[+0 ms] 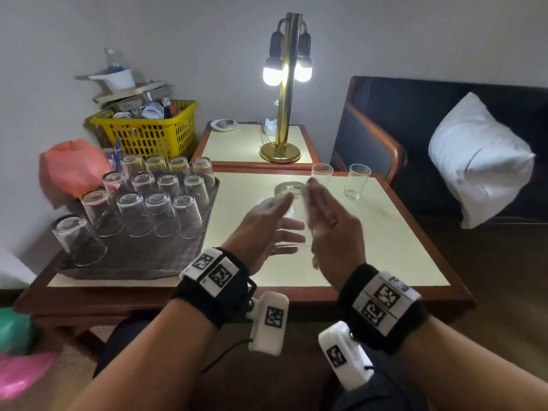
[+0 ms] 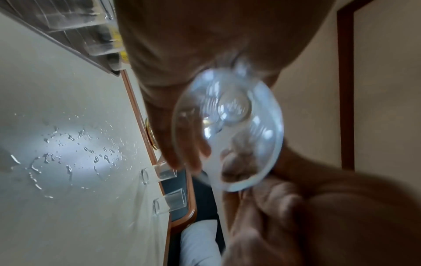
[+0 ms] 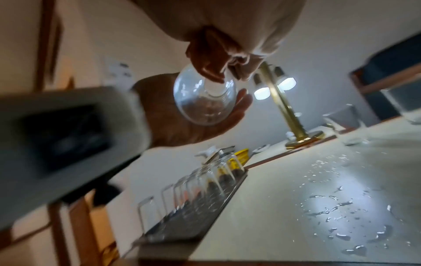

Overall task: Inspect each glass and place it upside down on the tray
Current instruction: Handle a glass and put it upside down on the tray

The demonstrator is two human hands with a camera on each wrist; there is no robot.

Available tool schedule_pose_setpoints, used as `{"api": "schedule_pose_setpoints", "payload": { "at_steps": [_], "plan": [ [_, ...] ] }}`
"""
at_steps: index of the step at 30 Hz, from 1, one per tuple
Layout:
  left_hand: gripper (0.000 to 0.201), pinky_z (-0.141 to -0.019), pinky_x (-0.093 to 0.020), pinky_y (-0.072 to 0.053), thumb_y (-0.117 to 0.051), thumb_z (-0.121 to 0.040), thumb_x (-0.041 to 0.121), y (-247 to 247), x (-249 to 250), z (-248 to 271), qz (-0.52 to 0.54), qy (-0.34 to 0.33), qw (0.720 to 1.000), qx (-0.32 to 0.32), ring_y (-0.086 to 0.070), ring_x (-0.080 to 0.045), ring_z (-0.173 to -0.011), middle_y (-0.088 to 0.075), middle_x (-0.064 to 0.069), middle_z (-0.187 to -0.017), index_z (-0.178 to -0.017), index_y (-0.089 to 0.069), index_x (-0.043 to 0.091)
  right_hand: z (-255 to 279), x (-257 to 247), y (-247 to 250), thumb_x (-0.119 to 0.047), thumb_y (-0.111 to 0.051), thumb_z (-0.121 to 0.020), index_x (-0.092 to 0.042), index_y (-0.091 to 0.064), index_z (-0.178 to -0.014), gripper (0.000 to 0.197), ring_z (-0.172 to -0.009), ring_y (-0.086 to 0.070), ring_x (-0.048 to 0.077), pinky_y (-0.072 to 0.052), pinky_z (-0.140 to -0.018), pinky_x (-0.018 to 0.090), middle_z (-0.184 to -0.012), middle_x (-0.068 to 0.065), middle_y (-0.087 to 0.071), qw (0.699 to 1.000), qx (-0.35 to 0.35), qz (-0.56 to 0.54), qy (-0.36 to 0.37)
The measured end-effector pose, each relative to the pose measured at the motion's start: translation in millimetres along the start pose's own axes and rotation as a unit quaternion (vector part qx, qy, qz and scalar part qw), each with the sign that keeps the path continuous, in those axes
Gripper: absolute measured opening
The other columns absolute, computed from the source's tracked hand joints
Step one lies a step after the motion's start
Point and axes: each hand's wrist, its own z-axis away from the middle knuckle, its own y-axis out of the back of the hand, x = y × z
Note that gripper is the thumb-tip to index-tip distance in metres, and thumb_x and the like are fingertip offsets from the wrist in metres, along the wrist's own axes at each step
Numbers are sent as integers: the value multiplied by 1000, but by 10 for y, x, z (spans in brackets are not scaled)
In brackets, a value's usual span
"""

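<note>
Clear glass (image 1: 292, 215) lies on its side in the air between two flat palms, above the near middle of the table (image 1: 394, 232). The left hand (image 1: 264, 229) and the right hand (image 1: 332, 226) press it from either side with fingers held straight, its mouth turned toward the wrists. Below it the pale tabletop carries scattered water drops (image 3: 337, 203) and a bright patch of reflected light, inside a reddish wooden border. On the left part of the table sits a dark tray (image 1: 142, 262) holding rows of upturned glasses (image 1: 160, 212). Toward the far edge two upright glasses (image 1: 355, 180) stand near each other. Beyond, a smaller side table (image 1: 237, 143) bears a brass lamp (image 1: 286, 84) with two lit bulbs. A yellow basket (image 1: 148, 129) stands to its left, by the grey wall. A white pillow (image 1: 480, 158) rests on dark seating to the right.
</note>
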Motion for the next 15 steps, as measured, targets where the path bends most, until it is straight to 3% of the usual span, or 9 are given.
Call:
{"api": "schedule_pose_setpoints", "payload": {
  "at_steps": [2, 3, 5, 6, 8, 10, 12, 14, 15],
  "plan": [
    [60, -73, -37, -55, -69, -83, 61, -28, -2, 17, -3, -31, 999, 34, -68, -27, -84, -69, -13, -103, -124, -58, 19, 9, -11, -11, -15, -52, -105, -26, -50, -147, 44, -109, -60, 12, -49, -99, 37, -147, -16, -53, 1000, 4, 3, -4],
    [62, -72, -37, -54, -70, -80, 65, -28, -2, 13, 11, -43, 996, 74, -66, -26, -84, -67, -11, -103, -120, -60, 20, 77, -23, -40, -12, -51, -105, -25, -49, -148, 45, -116, -58, 6, -45, -105, 31, -148, -16, -52, 1000, -16, 13, 8],
    [63, -84, -46, -57, -61, -85, 75, -14, -31, 9, 41, -26, 994, 99, -67, -33, -98, -66, -14, -113, -117, -60, 21, 190, -28, -77, -9, -52, -104, -24, -48, -148, 46, -131, -45, -13, -37, -113, 18, -147, -21, -47, 998, -51, 25, 27],
    [62, -88, -49, -57, -53, -90, 75, -19, -40, 21, 41, -1, 996, 76, -68, -36, -104, -66, -18, -119, -120, -58, 21, 163, -12, -58, -11, -52, -104, -23, -49, -148, 45, -132, -43, -14, -36, -114, 20, -147, -21, -47, 998, -45, 22, 23],
    [59, -82, -45, -58, -59, -92, 67, -46, -77, 40, 8, 12, 1000, 13, -71, -36, -99, -68, -21, -118, -124, -56, 18, 26, -1, 5, -17, -53, -104, -22, -50, -147, 44, -126, -55, -2, -44, -112, 32, -146, -16, -53, 1000, -6, 10, 0],
    [58, -73, -39, -57, -69, -83, 63, -61, -66, 28, -7, -24, 999, 30, -71, -29, -85, -70, -17, -108, -118, -60, 19, 20, -10, 17, -22, -52, -104, -25, -50, -148, 44, -113, -62, -1, -53, -102, 29, -138, -12, -61, 1000, 5, 17, 1],
    [55, -79, -44, -59, -65, -86, 70, -36, -33, -10, 22, -51, 995, 82, -73, -31, -90, -72, -18, -111, -114, -63, 22, 164, -30, -42, -21, -52, -104, -26, -48, -149, 46, -118, -56, -11, -49, -100, 16, -139, -13, -59, 996, -29, 66, 47],
    [51, -90, -50, -58, -49, -96, 70, -24, -17, 8, 28, -19, 998, 58, -71, -38, -104, -70, -22, -118, -115, -60, 23, 170, 18, -37, -22, -52, -104, -26, -49, -148, 45, -121, -55, -11, -47, -104, 20, -148, -15, -51, 995, -32, 71, 58],
    [49, -88, -48, -57, -51, -98, 66, -30, -36, 15, 11, -5, 1000, 27, -71, -40, -105, -69, -24, -119, -118, -58, 22, 96, 25, -12, -23, -52, -104, -26, -49, -148, 44, -119, -58, -7, -50, -104, 25, -149, -16, -51, 998, -18, 45, 28]
  ]
}}
